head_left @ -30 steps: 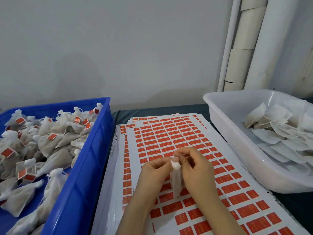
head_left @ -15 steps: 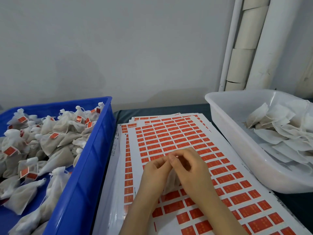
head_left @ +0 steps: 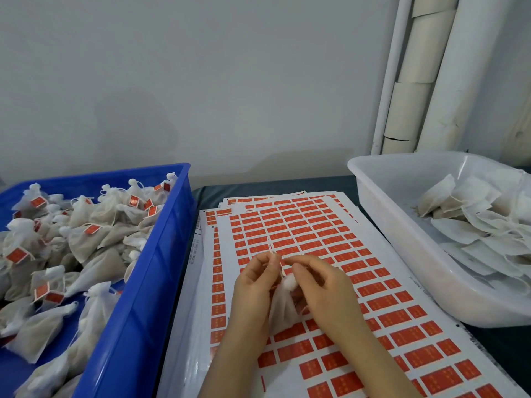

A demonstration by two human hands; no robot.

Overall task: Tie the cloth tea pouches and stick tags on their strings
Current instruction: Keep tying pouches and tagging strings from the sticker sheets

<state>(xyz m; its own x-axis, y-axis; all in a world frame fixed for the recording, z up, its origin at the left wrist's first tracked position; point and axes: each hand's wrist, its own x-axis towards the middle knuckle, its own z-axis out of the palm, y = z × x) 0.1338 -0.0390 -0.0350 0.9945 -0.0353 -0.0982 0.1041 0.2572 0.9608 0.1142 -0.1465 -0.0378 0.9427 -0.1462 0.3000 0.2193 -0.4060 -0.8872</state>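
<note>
Now my left hand [head_left: 254, 282] pinches the drawstring [head_left: 271, 248], right hand [head_left: 324, 291] grips the tea pouch [head_left: 280, 310]; overpulling could snap it.

No legible print on tags [head_left: 428, 357]

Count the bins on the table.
2. A blue bin on the left, filled with tagged pouches; a white bin on the right, holding flat pouches. Both run off frame, so more could sit outside the view.
</note>
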